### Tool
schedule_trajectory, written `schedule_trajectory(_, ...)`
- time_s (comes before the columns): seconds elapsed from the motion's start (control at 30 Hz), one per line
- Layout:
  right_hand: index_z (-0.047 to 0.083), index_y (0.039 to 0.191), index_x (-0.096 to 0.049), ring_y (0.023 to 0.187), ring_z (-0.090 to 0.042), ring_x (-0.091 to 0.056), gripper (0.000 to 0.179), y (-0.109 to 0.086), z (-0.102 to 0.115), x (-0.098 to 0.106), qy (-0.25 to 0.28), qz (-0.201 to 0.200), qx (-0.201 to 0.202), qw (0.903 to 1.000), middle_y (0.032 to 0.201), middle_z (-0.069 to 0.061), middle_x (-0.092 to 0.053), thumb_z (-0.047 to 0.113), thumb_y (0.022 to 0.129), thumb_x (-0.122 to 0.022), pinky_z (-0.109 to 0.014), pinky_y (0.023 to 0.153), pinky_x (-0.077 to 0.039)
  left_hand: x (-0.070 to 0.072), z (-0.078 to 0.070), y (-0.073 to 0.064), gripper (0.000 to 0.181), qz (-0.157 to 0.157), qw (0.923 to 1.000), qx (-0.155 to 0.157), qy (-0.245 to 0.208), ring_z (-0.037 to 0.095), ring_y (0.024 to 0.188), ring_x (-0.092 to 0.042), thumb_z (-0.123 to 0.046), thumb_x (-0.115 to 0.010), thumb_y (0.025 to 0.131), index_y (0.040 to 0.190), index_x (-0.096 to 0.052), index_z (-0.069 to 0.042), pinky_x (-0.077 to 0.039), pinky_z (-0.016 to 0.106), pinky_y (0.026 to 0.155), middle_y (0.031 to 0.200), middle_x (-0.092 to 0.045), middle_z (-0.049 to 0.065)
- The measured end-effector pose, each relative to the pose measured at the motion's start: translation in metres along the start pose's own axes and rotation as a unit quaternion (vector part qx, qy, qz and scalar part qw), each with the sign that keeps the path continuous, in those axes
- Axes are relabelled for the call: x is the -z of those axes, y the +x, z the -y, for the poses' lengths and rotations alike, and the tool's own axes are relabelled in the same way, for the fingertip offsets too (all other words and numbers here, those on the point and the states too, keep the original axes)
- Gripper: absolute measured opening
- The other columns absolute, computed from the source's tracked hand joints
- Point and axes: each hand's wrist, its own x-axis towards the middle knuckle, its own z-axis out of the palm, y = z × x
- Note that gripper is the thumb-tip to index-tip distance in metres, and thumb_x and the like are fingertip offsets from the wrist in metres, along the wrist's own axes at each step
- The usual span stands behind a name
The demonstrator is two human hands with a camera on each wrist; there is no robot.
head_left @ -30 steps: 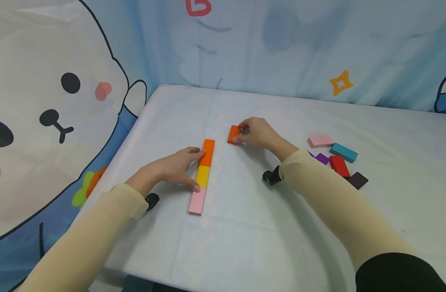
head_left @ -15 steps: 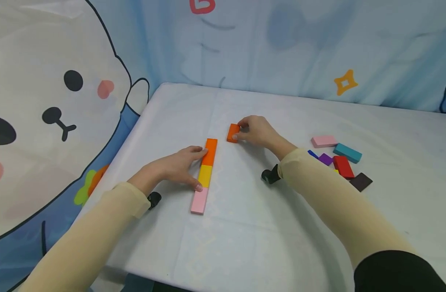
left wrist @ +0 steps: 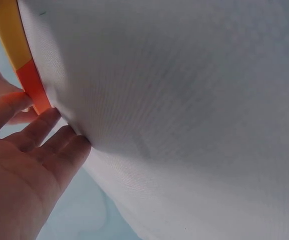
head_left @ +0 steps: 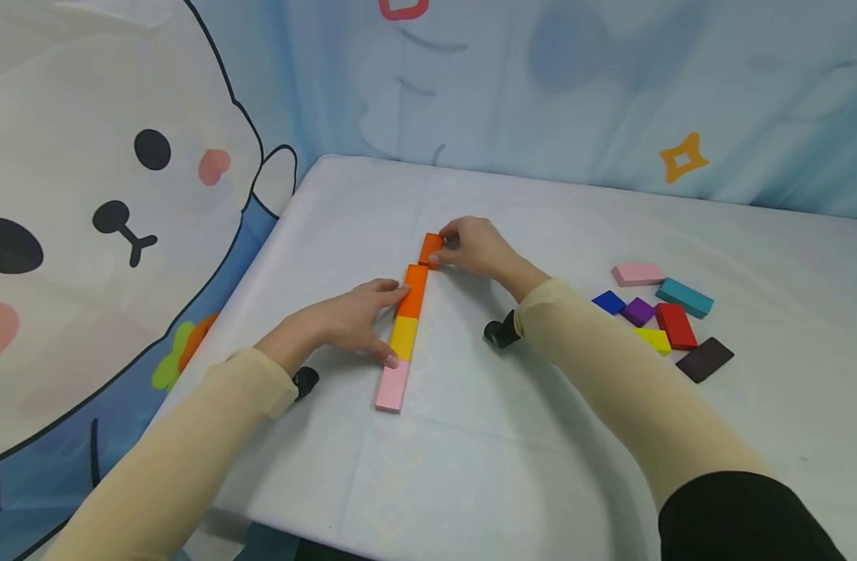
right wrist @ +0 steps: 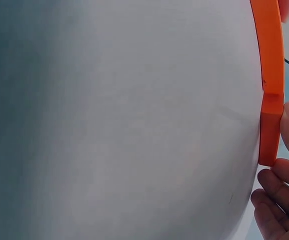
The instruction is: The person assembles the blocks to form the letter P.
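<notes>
On the white cloth, a row of flat blocks runs away from me: a pink block [head_left: 392, 389] nearest, then a yellow block [head_left: 403, 337], then an orange block [head_left: 416, 287]. My left hand [head_left: 347, 318] lies along the row's left side, thumb by the pink-yellow joint, index fingertip at the orange block. With thumb and fingertips, my right hand [head_left: 479, 251] pinches a second orange block [head_left: 429, 248] at the row's far end. That block sits slightly right of the row's line. In the right wrist view the held block [right wrist: 270, 137] meets the other orange one end to end.
To the right lies a loose group: a pink block [head_left: 637, 274], a teal block [head_left: 685, 298], a red block [head_left: 676, 326], a dark brown block [head_left: 705, 360], and blue, purple and yellow ones. A printed curtain [head_left: 513, 86] hangs behind the table.
My right hand has brought the second orange block leftward to the row's far end. My left hand has stayed along the row. The head view has shifted slightly.
</notes>
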Motion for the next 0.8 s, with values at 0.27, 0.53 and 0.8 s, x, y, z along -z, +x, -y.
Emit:
schedule_trajectory(0.27, 0.002, 0.142, -0.057, 0.127, -0.031, -0.054, 0.058, 0.002, 0.009, -0.002, -0.003, 0.000, -0.001, 1.0000, 0.143, -0.017, -0.059, 0.033, 0.095, -0.073, -0.044, 0.117, -0.045, 0.002, -0.003, -0.001, 0.108, 0.002, 1.0000, -0.004, 0.002, 0.029, 0.159, -0.018, -0.039, -0.085, 0.083, 0.165, -0.018, -0.018, -0.029, 0.051, 0.127, 0.173, -0.014, 0.007)
schedule_trajectory(0.53, 0.002, 0.142, -0.058, 0.130, -0.032, -0.054, 0.057, 0.005, 0.012, -0.004, -0.010, 0.005, 0.010, 0.9999, 0.144, -0.018, -0.059, 0.033, 0.096, -0.073, -0.044, 0.118, -0.043, 0.002, -0.002, 0.000, 0.108, -0.001, 1.0000, -0.004, 0.003, 0.029, 0.159, -0.018, -0.039, -0.085, 0.083, 0.165, -0.018, -0.018, -0.029, 0.050, 0.127, 0.173, -0.014, 0.007)
schedule_trajectory(0.8, 0.002, 0.142, -0.058, 0.130, -0.032, -0.054, 0.058, 0.004, 0.015, -0.002, -0.012, 0.013, 0.008, 0.9998, 0.144, -0.017, -0.059, 0.034, 0.095, -0.074, -0.044, 0.119, -0.043, 0.000, 0.000, 0.001, 0.108, 0.000, 1.0000, -0.005, 0.001, 0.029, 0.159, -0.018, -0.039, -0.085, 0.083, 0.165, -0.019, -0.017, -0.029, 0.050, 0.127, 0.173, -0.014, 0.008)
